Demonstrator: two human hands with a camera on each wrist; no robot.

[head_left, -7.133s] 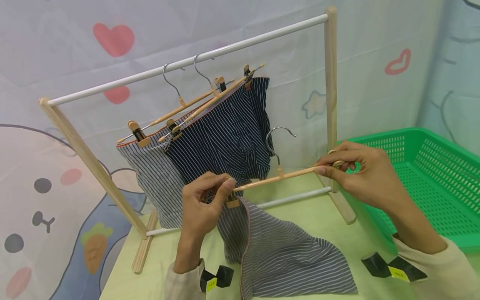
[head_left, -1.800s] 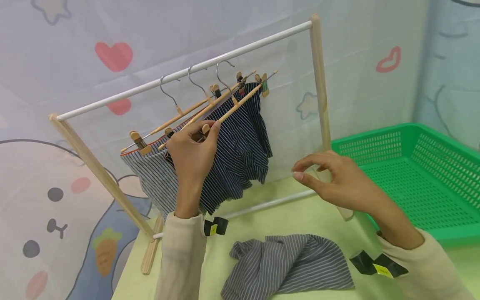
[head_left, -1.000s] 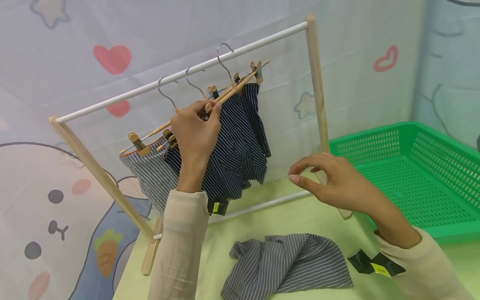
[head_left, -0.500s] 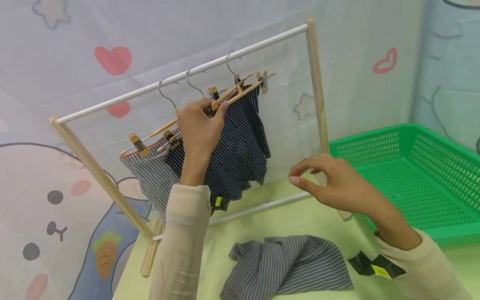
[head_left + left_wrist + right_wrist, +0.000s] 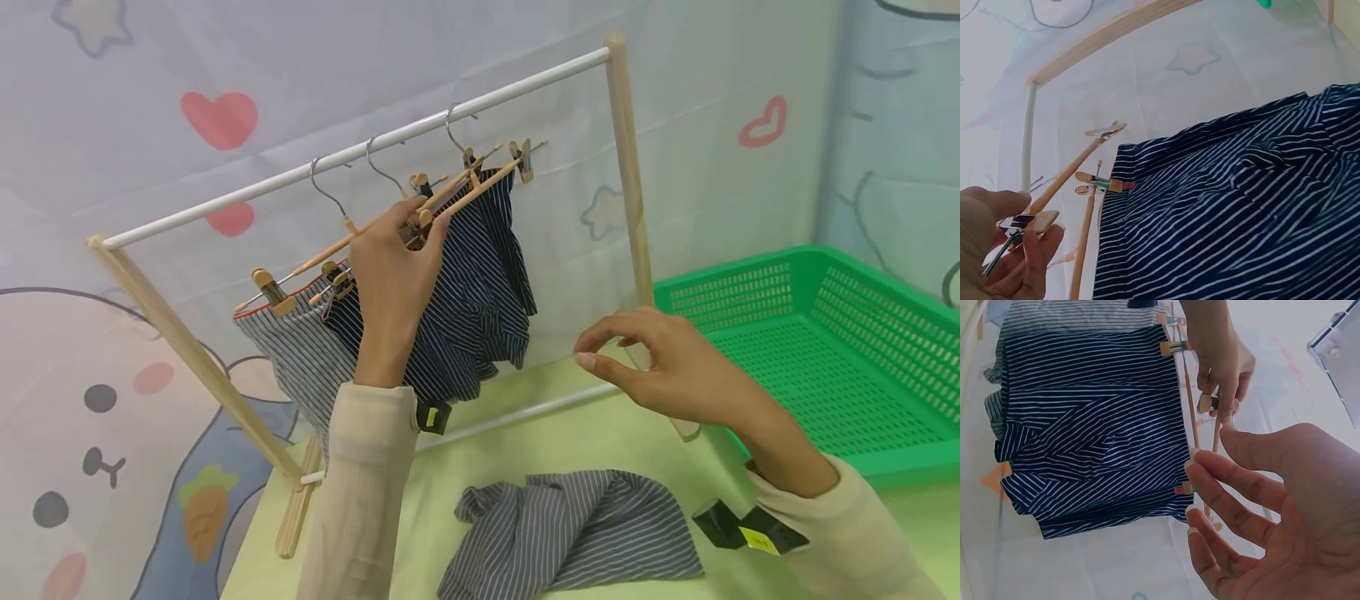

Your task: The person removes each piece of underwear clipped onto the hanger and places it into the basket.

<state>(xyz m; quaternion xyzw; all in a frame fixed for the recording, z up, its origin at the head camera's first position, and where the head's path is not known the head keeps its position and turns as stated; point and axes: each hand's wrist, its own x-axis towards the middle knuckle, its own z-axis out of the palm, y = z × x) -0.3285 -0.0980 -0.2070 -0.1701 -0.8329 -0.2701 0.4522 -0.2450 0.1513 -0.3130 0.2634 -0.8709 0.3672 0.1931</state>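
My left hand (image 5: 393, 275) pinches a clip hanger (image 5: 487, 193) near its left clip. Its metal hook is over the white rail (image 5: 360, 152), and no garment hangs from its free right clip (image 5: 525, 160). Just behind it, navy striped shorts (image 5: 480, 292) hang from a second hanger. A light grey striped garment (image 5: 288, 350) hangs from a third at the left, partly covered by the navy one. My right hand (image 5: 667, 367) hovers right of the shorts, fingers loosely bent, holding nothing; the right wrist view shows its palm (image 5: 1310, 531) bare.
A crumpled grey striped garment (image 5: 570, 533) lies on the pale green tabletop (image 5: 420, 517) in front of the rack. The rack's right wooden post (image 5: 630, 175) stands beside a green perforated basket (image 5: 832, 367). A printed curtain (image 5: 705, 167) hangs behind.
Both hands held the hanger low above the grey garment; my right hand has since let go. The left raised the hanger, and its hook has come down over the rail, right of the others.
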